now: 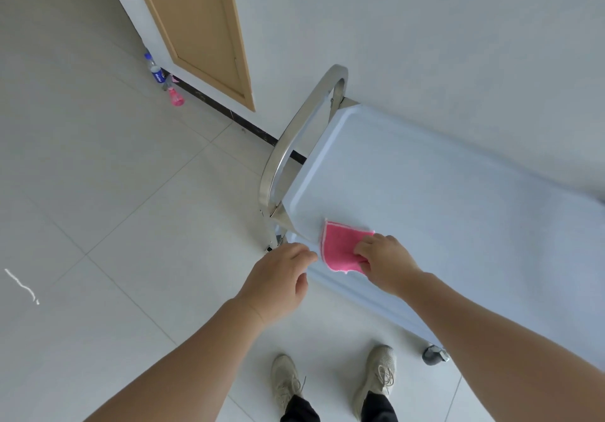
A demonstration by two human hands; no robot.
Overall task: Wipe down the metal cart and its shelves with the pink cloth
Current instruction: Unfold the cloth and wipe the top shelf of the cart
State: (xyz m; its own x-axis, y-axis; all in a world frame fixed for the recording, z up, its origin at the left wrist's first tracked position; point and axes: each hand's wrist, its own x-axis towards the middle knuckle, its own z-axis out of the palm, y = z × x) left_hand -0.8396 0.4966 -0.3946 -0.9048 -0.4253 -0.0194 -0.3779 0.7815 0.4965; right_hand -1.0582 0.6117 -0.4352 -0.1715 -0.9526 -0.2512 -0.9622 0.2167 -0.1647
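While right hand (pixel 384 262) pinches pink cloth (pixel 340 248) on cart (pixel 442 192), left hand (pixel 278 277) loosely curled, fingertips hidden

A single head-worn wide-angle view looks steeply down, close over the cart (pixel 442 192) at two o'clock, shoes (pixel 330 385) at six.

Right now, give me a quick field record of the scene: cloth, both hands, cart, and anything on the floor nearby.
cloth: pink cloth lies on the cart's top shelf, near its front left corner
right hand: right hand grips the cloth's right edge
left hand: left hand hovers beside the shelf's front corner, fingers loosely curled, holding nothing
cart: metal cart stands against the wall; curved handle at its left end; one caster visible
floor: two bottles and a pink spray bottle by the door frame
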